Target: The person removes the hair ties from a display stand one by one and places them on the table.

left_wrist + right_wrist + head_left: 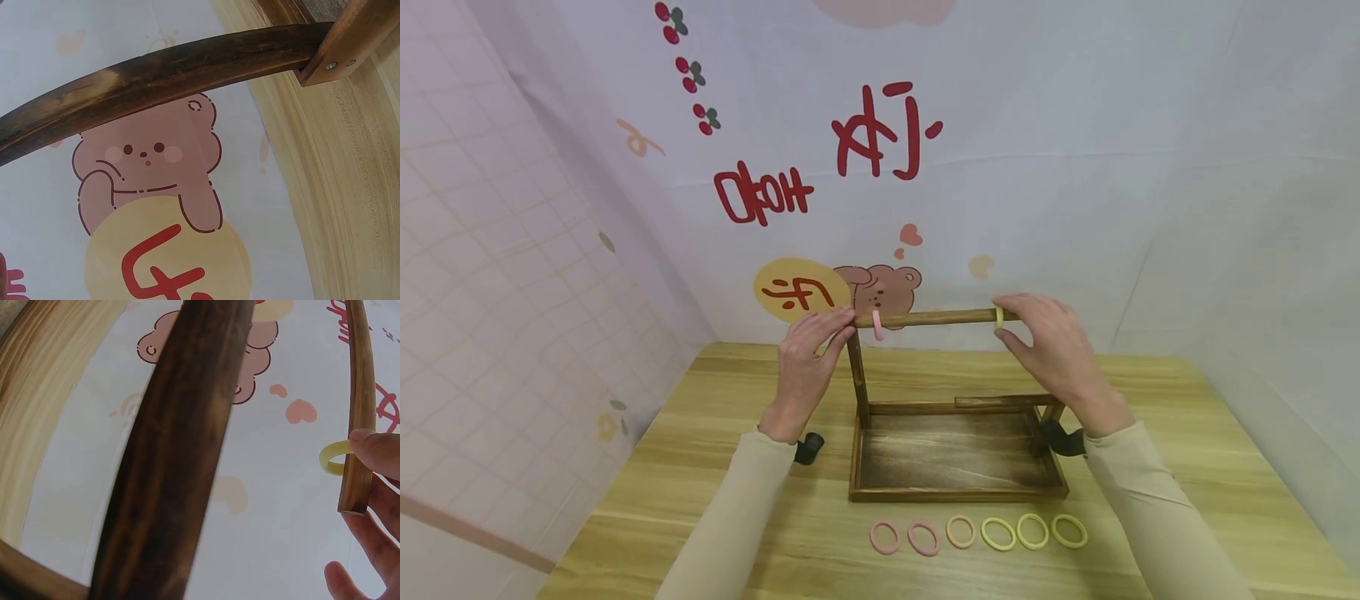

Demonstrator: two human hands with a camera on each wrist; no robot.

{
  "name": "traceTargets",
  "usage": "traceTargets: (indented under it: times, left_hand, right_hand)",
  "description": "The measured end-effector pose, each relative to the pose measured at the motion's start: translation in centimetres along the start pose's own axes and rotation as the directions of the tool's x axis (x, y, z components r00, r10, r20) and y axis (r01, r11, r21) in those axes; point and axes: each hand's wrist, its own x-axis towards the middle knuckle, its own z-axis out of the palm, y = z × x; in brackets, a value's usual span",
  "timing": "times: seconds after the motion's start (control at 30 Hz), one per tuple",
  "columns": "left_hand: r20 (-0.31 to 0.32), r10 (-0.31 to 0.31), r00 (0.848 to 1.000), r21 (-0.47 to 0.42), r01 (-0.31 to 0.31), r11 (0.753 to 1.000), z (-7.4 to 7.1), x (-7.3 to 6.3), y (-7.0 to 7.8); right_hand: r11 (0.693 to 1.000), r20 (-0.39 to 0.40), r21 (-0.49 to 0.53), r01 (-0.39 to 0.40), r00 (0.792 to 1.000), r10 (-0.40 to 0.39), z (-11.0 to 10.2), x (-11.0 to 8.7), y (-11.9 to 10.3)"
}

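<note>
A wooden stand [962, 495] has a tray base, a left post [858, 379] and a top bar [936, 318] running sideways. At the bar's left end my left hand [805, 354] holds the corner, fingers above and thumb below. A pink ring [877, 326] hangs on the bar just right of it. My right hand [1052, 346] pinches a yellow ring [999, 317] around the bar near its free right end. The right wrist view shows the thumb [375, 449] against that yellow ring [334, 457] and the bar [361, 394]. Only a sliver of the left hand shows in the left wrist view.
In front of the tray several loose rings lie in a row: a pink ring [885, 537], an orange ring [960, 531] and a yellow ring [1069, 531] among them. A lower, shorter bar [1000, 402] spans the stand's right side. Behind the table [685, 467] hangs a printed cloth [1037, 192].
</note>
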Motion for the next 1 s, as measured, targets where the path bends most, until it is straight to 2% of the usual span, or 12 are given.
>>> traceTargets:
  times: [0.8, 1.0]
  left_hand:
    - [0.01, -0.008, 1.0, -0.003, 0.008, 1.0, 0.1, 0.0, 0.1]
    - [0.01, -0.016, 1.0, -0.002, 0.016, 1.0, 0.0, 0.0, 0.2]
  right_hand:
    - [1.0, -0.052, 0.003, 0.013, 0.999, -0.013, -0.6, -0.7, 1.3]
    - [1.0, -0.043, 0.0, -0.011, 0.999, 0.011, -1.1, -0.9, 1.5]
